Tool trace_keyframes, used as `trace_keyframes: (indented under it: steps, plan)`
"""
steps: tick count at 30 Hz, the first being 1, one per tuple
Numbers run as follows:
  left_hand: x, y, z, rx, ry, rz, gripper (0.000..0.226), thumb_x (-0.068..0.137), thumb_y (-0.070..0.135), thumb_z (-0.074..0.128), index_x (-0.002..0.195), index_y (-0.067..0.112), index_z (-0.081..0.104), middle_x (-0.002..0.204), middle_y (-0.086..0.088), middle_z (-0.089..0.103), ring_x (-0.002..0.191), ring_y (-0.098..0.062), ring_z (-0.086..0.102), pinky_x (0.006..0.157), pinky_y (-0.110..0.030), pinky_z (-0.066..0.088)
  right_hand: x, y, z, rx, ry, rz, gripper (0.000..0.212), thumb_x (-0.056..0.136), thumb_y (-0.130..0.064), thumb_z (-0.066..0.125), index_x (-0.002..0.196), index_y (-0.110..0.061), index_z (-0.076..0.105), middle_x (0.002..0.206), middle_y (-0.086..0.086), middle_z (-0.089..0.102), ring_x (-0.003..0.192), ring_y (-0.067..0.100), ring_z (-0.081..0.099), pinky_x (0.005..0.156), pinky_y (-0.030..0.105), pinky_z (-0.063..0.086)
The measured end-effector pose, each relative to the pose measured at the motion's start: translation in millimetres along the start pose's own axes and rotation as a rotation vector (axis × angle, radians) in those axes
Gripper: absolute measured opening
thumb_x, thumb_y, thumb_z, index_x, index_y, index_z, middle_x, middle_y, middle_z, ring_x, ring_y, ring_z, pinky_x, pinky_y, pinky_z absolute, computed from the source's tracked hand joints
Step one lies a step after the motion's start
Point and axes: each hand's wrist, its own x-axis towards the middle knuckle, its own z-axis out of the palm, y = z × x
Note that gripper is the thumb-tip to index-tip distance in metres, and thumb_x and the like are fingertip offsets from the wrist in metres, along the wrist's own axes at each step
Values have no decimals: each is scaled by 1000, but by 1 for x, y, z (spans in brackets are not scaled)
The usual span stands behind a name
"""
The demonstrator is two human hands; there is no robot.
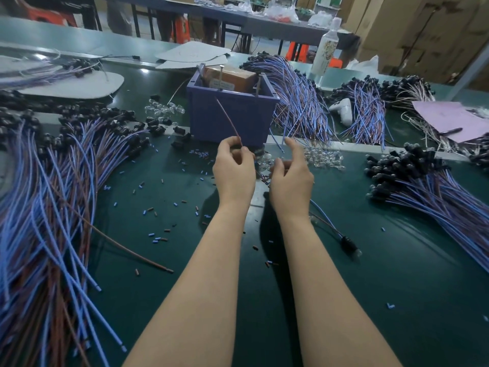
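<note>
- Brown wire (229, 120): thin, light, springy; left grip (234, 173) pinches it low down.
- Right grip (291, 178): part-curled; whether pinching, cannot tell.
- Best held near the end.

One wide-angle view from the person's head faces forward and down, close over the bench (370, 260), both forearms rising from the lower edge to the left hand (234, 172) and right hand (291, 181) at mid-frame, farther tables (277, 29) along the top
</note>
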Motion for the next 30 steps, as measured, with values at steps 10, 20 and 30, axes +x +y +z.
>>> trace_keyframes:
  steps: [10,20,30]
  plan:
    - [-4,-2,3,169,78,221,26,94,9,51,119,7,57,79,2,64,67,-7,57,66,-11,42,-2,-4,2,-29,-108,5,39,94,-4,46,131,-12,54,111,16,66,102,29,59,91,30,41]
    - [-3,-4,4,187,93,238,27,92,7,52,119,5,57,73,6,61,67,-11,55,66,-7,39,-4,-7,1,-16,-126,17,39,90,-1,48,126,-11,59,110,14,67,101,30,60,94,37,43]
    - [5,-9,0,150,17,125,31,94,10,51,125,9,55,85,-1,67,80,-12,62,66,1,39,-7,-8,-1,-12,-132,-4,40,90,1,47,125,-13,60,111,10,67,98,25,61,93,39,45]
